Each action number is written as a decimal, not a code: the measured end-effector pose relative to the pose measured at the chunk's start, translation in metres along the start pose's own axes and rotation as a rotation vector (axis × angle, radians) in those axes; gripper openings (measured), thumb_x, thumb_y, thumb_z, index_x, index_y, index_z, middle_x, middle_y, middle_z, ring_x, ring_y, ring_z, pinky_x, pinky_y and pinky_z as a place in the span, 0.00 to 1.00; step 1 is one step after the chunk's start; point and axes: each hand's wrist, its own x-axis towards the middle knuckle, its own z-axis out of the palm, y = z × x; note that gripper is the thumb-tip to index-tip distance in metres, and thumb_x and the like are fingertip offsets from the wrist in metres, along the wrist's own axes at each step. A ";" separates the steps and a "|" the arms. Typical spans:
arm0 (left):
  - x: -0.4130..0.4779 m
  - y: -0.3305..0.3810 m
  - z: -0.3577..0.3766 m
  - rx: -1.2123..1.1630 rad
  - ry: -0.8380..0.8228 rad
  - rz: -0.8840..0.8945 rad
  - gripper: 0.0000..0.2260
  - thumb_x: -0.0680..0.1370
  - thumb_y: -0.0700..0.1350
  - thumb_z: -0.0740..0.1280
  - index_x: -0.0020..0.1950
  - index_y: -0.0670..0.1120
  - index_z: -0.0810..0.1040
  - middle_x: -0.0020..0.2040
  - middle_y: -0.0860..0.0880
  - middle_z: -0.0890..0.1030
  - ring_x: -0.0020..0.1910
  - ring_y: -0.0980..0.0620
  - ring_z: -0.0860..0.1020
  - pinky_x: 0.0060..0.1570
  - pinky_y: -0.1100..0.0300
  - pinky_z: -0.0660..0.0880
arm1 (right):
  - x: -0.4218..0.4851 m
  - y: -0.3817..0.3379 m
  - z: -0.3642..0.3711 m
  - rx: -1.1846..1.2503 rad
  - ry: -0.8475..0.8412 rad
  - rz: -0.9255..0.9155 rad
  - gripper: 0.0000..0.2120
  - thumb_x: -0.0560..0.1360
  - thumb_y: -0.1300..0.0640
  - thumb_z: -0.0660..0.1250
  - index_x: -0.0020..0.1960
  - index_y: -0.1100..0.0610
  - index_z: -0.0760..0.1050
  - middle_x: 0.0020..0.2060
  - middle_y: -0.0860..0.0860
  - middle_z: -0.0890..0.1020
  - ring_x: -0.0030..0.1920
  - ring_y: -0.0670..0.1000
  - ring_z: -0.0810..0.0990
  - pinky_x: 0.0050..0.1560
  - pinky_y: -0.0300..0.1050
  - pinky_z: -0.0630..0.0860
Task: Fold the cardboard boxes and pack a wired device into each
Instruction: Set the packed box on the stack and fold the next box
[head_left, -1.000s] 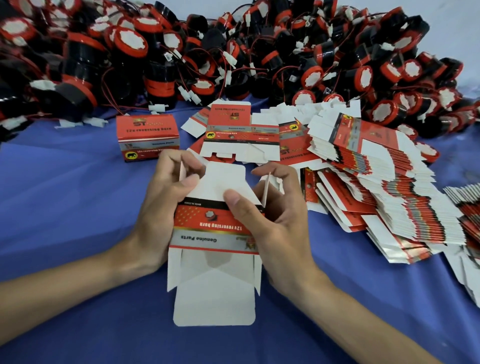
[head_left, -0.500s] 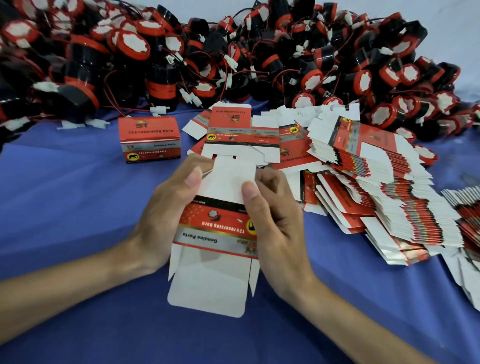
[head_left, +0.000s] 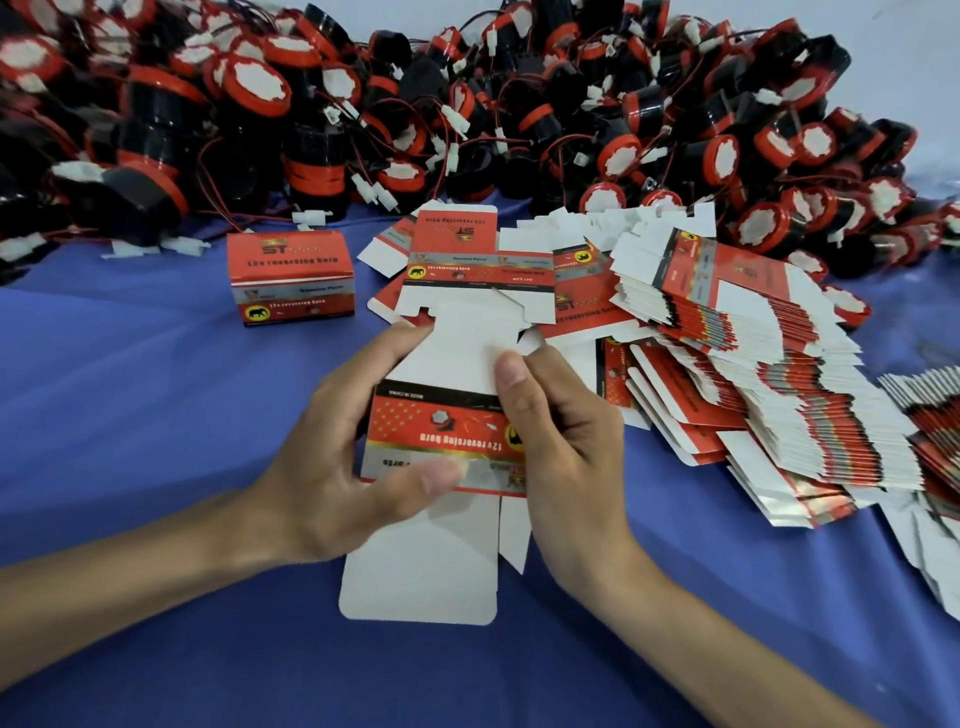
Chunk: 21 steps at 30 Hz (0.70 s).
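Head view shows the red printed carton (head_left: 441, 426) held up off the blue-covered counter (head_left: 130, 415), just in front of the person and between both hands. The left hand (head_left: 332, 467) has its grip closed on the carton's left edge, thumb laid across the grey band and fingers behind. The right hand (head_left: 566, 457) grasps the right edge, thumb pressing the base of the white upper flap (head_left: 462, 343). The lower flap (head_left: 421, 566) hangs free with a small dust flap (head_left: 514, 535) beside it, so the step in hand looks like squaring the sleeve and closing one end. To do it well, the person should push the two side edges toward each other until the sleeve stands square. The dust flaps go in first, then the upper flap is creased along its score line with the thumb and its tongue tucked fully inside. The other end should stay open, since a horn from the heap of wired reversing horns (head_left: 519, 104) at the back has yet to go in. Pinching too hard would likely dent the thin board. A finished box (head_left: 291, 278) stands to the left, and a fanned stack of flat blanks (head_left: 753, 374) lies to the right.
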 end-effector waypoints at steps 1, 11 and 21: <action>-0.001 0.000 0.000 0.023 0.001 0.012 0.27 0.70 0.61 0.70 0.61 0.51 0.66 0.51 0.65 0.80 0.47 0.62 0.81 0.41 0.72 0.76 | -0.001 0.000 0.000 0.003 0.005 0.003 0.15 0.78 0.52 0.61 0.33 0.43 0.72 0.30 0.41 0.71 0.32 0.43 0.69 0.35 0.37 0.66; 0.001 -0.006 0.000 0.057 0.250 0.039 0.07 0.73 0.50 0.64 0.49 0.52 0.70 0.41 0.58 0.76 0.39 0.61 0.78 0.36 0.70 0.74 | 0.000 -0.002 -0.001 -0.008 -0.163 0.065 0.22 0.75 0.53 0.64 0.69 0.46 0.69 0.58 0.45 0.78 0.61 0.47 0.77 0.61 0.52 0.75; 0.002 -0.006 -0.002 0.258 0.249 0.113 0.07 0.74 0.48 0.59 0.50 0.50 0.73 0.47 0.48 0.73 0.49 0.53 0.76 0.49 0.64 0.72 | -0.001 -0.001 0.002 -0.092 -0.113 -0.001 0.12 0.72 0.45 0.64 0.47 0.54 0.75 0.43 0.51 0.77 0.43 0.53 0.79 0.42 0.52 0.77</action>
